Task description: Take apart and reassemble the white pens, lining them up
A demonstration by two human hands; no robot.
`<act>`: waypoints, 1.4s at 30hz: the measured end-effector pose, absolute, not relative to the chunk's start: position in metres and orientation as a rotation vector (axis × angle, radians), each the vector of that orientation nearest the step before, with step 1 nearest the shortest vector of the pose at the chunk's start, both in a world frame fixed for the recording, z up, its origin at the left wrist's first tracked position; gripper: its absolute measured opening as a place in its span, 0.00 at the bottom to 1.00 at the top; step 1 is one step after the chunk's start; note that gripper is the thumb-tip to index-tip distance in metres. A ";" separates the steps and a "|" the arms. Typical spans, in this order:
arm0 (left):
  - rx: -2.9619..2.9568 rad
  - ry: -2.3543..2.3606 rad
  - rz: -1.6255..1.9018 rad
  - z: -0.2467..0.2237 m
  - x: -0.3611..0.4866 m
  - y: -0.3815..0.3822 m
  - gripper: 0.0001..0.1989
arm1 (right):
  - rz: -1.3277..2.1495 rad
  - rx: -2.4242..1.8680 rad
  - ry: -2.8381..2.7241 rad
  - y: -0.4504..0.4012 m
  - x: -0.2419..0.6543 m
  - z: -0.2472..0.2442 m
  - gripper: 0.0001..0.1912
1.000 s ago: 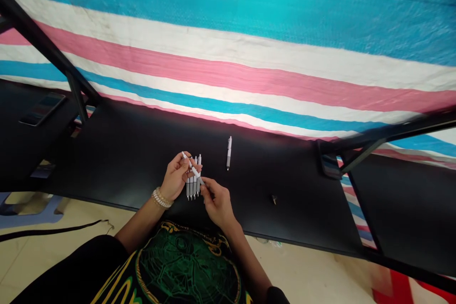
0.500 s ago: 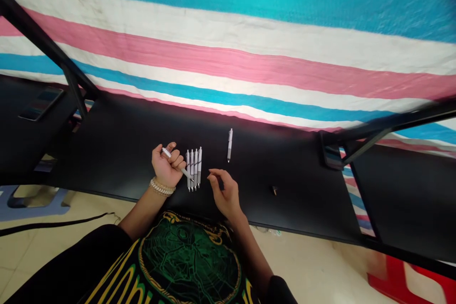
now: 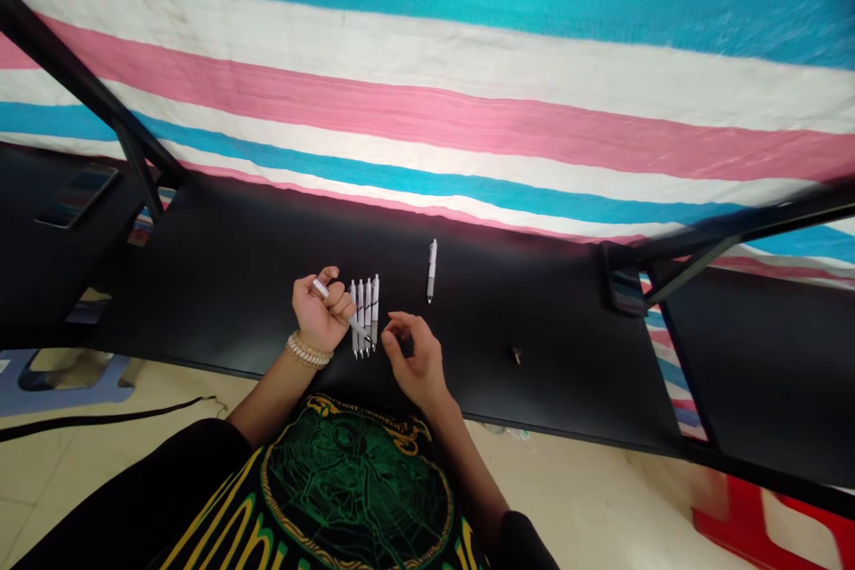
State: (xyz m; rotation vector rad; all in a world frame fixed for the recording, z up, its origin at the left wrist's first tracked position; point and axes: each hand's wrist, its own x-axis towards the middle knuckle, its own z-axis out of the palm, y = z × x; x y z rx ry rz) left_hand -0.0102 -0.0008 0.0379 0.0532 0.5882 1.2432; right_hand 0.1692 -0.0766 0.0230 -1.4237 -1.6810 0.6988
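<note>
A white-and-grey pen lies slantwise across my left hand, whose fingers are curled round its middle. Its lower end points down and right, passing over a row of several similar pens lying side by side on the black table. To the right of that row is my right hand, its thumb and fingers bent and slightly apart with nothing visible between them. One more pen lies alone beyond the right hand. A beaded bracelet circles my left wrist.
A small dark object rests on the table at right. Black metal supports stand at both sides, and a striped sheet hangs behind. A phone lies far left. Stools, one blue-grey and one red, are below.
My left hand, still round the pen, has shifted slightly right. My right hand has moved a little left, so the pen's tip and the right fingertips are nearer each other.
</note>
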 end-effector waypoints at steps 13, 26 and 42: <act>0.638 0.935 1.178 0.021 -0.001 -0.001 0.22 | 0.454 -1.616 -1.639 -0.063 0.171 0.012 0.11; 1.514 1.505 1.009 -0.017 -0.040 -0.008 0.14 | -0.041 -1.937 -2.024 -0.030 0.203 -0.010 0.15; 1.710 1.668 0.571 0.004 -0.044 0.003 0.09 | 0.501 -1.486 -1.881 -0.069 0.163 0.005 0.08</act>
